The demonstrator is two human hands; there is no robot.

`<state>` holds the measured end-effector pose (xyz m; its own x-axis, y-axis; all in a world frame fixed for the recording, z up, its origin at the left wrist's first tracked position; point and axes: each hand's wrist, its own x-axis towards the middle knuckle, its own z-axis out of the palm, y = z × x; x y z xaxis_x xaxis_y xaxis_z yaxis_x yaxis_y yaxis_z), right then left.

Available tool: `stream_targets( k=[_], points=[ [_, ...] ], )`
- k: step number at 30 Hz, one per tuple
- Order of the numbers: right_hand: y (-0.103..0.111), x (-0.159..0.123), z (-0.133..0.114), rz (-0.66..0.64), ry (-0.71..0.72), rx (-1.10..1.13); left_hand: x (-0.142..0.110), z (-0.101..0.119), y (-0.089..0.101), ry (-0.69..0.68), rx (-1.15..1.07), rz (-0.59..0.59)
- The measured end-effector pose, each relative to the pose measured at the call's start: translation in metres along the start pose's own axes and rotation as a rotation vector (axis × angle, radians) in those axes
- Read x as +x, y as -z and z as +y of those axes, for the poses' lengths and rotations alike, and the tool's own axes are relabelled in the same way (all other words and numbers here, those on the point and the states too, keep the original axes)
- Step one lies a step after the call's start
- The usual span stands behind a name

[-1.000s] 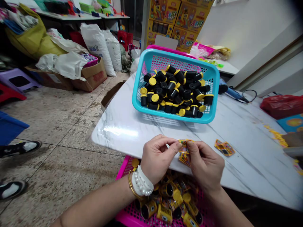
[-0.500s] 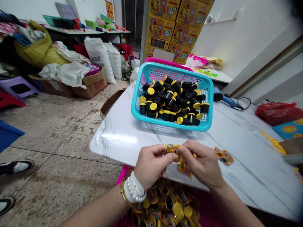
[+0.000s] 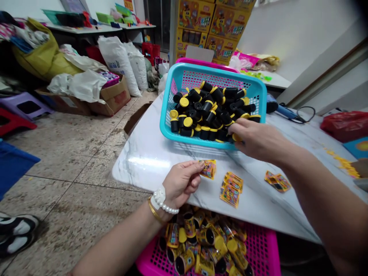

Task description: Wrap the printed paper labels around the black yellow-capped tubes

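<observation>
Blue basket [image 3: 164,107] of capped canisters [image 3: 204,133] at right hand [image 3: 255,140]; printed sleeve [image 3: 209,170] in left hand [image 3: 182,183].
Tabletop [image 3: 138,153] under blue basket, ahead of both hands; pink basket [image 3: 274,249] below tabletop edge, nearer the body than the hands, holds wrapped canisters [image 3: 204,265]; capped canisters black with yellow lids, likely light, stiff, a bit slippery; best taken round the body, just below lid; right hand's fingers bent at a canister by the near rim, can't tell if gripped; loose sleeves [image 3: 230,193] on tabletop between the hands, second small pile [image 3: 277,181] below right forearm's wrist side; left hand pinches its sleeve at one edge, thumb on top; film looks thin, light, floppy, easily creased; edge or corner hold suits
</observation>
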<state>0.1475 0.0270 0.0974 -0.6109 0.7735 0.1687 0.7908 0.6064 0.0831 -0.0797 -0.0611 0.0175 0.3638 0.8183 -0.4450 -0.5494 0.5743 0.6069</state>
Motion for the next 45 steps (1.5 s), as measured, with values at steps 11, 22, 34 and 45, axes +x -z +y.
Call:
stream_targets(
  k=[11, 22, 34, 45],
  points=[
    [-0.047, -0.083, -0.074, 0.321, -0.55, 1.395, 0.011, -0.003, -0.012, 0.05, -0.165, -0.055],
    [-0.036, -0.086, -0.094, 0.458, -0.534, 0.984, 0.01, -0.016, -0.011, -0.027, 0.065, -0.089],
    [-0.036, -0.085, -0.101, 0.696, -0.613, 1.154, 0.017, -0.015, -0.011, 0.034, -0.132, -0.073],
    [-0.039, -0.091, -0.1, 0.454, -0.573, 0.928, 0.017, -0.019, -0.011, 0.07, -0.205, -0.132]
  ],
)
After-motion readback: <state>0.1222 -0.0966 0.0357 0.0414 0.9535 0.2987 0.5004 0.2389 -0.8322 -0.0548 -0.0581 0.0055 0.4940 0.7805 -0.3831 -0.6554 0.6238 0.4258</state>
